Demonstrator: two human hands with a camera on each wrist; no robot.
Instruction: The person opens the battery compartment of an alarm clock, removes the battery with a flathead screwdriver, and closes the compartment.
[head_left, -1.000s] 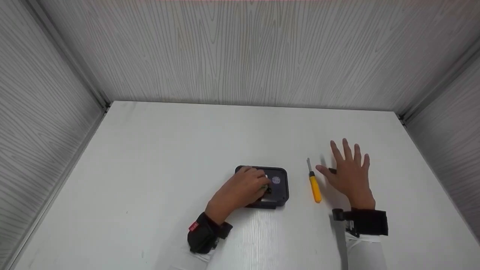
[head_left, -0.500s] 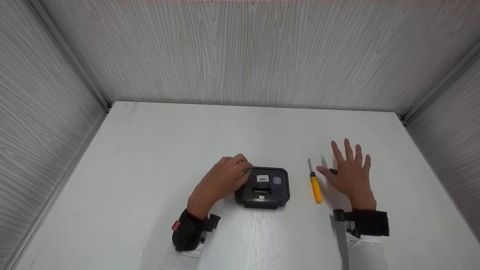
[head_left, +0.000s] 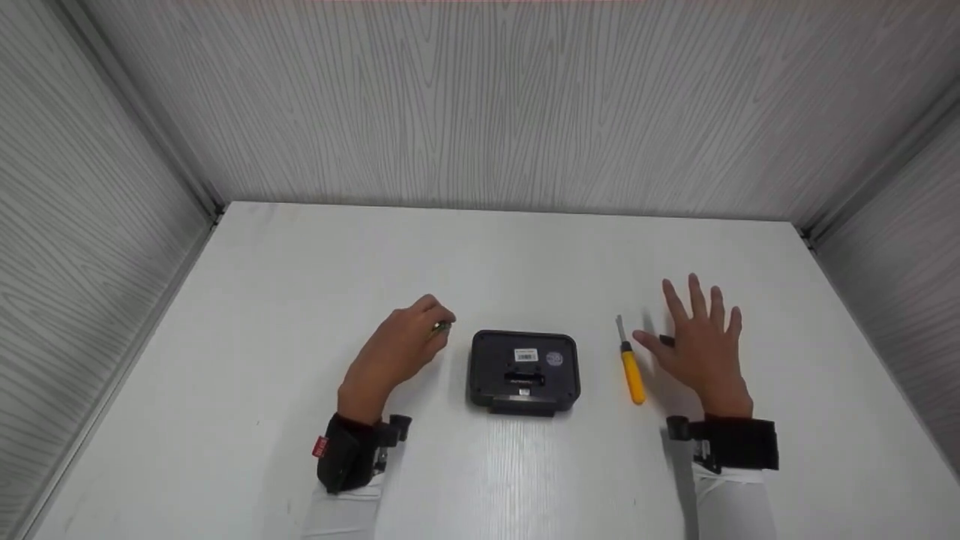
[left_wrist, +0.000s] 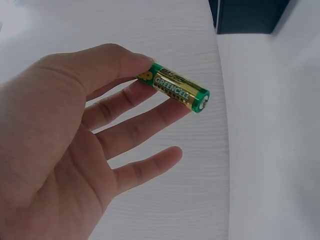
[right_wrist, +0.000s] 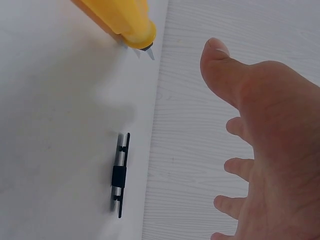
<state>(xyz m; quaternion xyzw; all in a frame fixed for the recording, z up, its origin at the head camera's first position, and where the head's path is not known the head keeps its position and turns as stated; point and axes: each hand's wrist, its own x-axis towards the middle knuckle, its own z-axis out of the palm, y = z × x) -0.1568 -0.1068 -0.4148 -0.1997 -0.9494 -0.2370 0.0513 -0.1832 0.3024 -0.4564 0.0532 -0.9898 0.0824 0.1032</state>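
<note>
My left hand (head_left: pixel 396 349) pinches a green and gold battery (left_wrist: pixel 175 86) between thumb and fingers, held above the table left of a black rectangular device (head_left: pixel 491 367). The device lies with a barcode label, a round sticker and a narrow slot (head_left: pixel 524 379) facing up. My right hand (head_left: pixel 705 356) has its fingers spread and holds nothing. Beside its thumb is a small thin black piece (right_wrist: pixel 119 176), mostly covered by the hand in the head view. A screwdriver (head_left: pixel 632 375) with a yellow handle lies between the device and my right hand.
Everything is on a white table (head_left: pixel 337 247) with a grey wood-grain panel (head_left: pixel 495 105) behind it and side panels left and right. In the left wrist view, a dark box-like thing (left_wrist: pixel 250 16) shows at the top edge.
My left hand has lifted off the black device and moved left, taking the battery along; the device's label and slot are uncovered. The right hand has stayed in place.
</note>
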